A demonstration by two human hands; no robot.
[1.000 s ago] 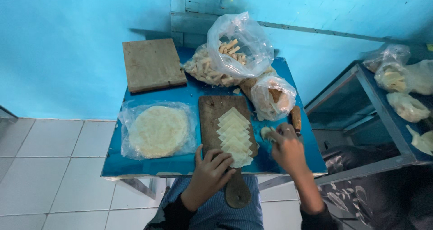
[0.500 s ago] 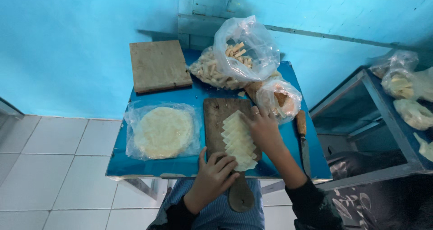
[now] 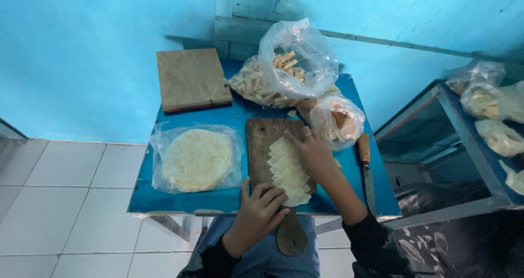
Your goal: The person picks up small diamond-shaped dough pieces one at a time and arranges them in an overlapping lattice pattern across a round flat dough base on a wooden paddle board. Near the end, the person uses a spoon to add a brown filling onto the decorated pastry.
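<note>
On blue table [image 3: 180, 201], open hands [image 3: 259, 207] [image 3: 314, 152] flank fanned dough pieces [image 3: 288, 171].

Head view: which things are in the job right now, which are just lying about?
In hand:
- left hand and right hand on the row of pale cut pieces
- paddle cutting board under them

Lying about:
- knife
- bagged flat rounds
- square board
- big bag of sticks
- small bag
- bags on side rack

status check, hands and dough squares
Left hand and right hand both flat on squares, open. Squares fanned along board. Knife lying right, untouched.
</note>
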